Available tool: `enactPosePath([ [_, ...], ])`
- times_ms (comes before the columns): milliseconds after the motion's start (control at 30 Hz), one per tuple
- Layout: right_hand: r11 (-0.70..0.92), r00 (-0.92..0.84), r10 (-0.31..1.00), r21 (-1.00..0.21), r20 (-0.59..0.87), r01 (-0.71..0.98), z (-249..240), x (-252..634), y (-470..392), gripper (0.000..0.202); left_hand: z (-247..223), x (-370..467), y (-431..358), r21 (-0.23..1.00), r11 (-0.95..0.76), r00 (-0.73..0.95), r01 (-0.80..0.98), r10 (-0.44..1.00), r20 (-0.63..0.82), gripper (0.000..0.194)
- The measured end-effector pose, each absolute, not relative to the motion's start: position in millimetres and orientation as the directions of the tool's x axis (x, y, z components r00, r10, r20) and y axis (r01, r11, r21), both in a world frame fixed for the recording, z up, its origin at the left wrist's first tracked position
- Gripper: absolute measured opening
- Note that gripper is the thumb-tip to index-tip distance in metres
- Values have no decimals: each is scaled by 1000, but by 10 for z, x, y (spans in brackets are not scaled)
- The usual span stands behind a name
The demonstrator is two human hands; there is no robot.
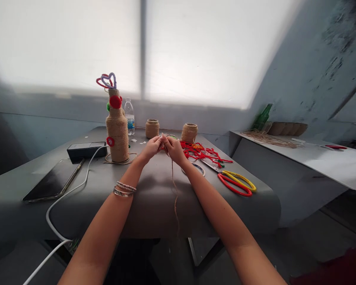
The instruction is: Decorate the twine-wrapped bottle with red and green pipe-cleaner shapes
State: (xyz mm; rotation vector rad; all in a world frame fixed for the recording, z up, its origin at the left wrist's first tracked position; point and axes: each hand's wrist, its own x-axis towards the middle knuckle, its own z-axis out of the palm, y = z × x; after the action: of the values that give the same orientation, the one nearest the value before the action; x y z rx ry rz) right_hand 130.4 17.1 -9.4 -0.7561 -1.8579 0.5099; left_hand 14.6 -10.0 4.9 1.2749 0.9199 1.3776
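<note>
My left hand [152, 148] and my right hand [175, 149] meet above the middle of the table, fingertips pinched together on a strand of brown jute twine [175, 190]. One end of the twine hangs down past the table's front edge. What lies between the fingers is mostly hidden; a bit of something reddish shows there. Left of my hands stands a twine-wrapped bottle [117, 132] with red pom-poms and pipe-cleaner hearts on top. Behind my hands are a twine-wrapped jar [152, 129] and, to the right, another twine-wrapped jar [189, 133].
Red pipe-cleaner pieces [206, 152] and red-and-yellow-handled scissors [235, 183] lie to the right. At left are a phone [52, 180], a black box [86, 151] and a white cable [86, 180]. A water bottle [129, 118] stands behind. A side table [323, 158] holds a green bottle [262, 117].
</note>
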Motion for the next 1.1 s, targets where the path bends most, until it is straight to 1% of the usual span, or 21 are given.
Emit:
enactPosePath([
  [100, 670, -383, 723, -718, 575, 188, -67, 1303, 165, 61, 72, 133, -102, 968, -248, -9, -33, 969, 248, 35],
  [167, 628, -402, 742, -766, 536, 137, -51, 1303, 173, 61, 96, 118, -122, 969, -245, 4, 20, 969, 245, 35],
  [367, 557, -441, 757, -829, 481, 52, -16, 1317, 164, 59, 155, 78, -193, 980, -199, 111, 25, 974, 195, 33],
  [467, 524, -471, 764, -850, 440, 57, 8, 1329, 122, 57, 146, 27, -188, 980, -197, 159, 24, 969, 191, 29],
  [600, 499, -486, 772, -864, 409, 65, 24, 1333, 100, 56, 123, -53, -165, 989, -141, 219, 42, 967, 128, 27],
  [733, 508, -461, 777, -860, 429, 56, -3, 1313, 148, 57, 94, -55, -130, 994, -112, 218, 4, 970, 108, 35],
  [833, 557, -373, 782, -828, 499, 59, -56, 1292, 196, 56, 75, 21, -108, 995, -96, 166, 12, 982, 92, 42],
  [900, 617, -288, 773, -776, 566, 131, -96, 1283, 216, 55, 72, 85, -107, 995, -99, 122, 21, 988, 95, 40],
  [967, 671, -226, 741, -699, 632, 246, -128, 1278, 221, 53, 76, 134, -118, 992, -129, 73, -1, 989, 128, 36],
  [1033, 693, -241, 721, -658, 650, 295, -139, 1274, 219, 53, 81, 152, -133, 984, -175, 36, -24, 984, 176, 33],
  [1100, 676, -304, 732, -704, 609, 219, -127, 1267, 213, 56, 86, 143, -146, 975, -223, 19, -11, 975, 223, 34],
])
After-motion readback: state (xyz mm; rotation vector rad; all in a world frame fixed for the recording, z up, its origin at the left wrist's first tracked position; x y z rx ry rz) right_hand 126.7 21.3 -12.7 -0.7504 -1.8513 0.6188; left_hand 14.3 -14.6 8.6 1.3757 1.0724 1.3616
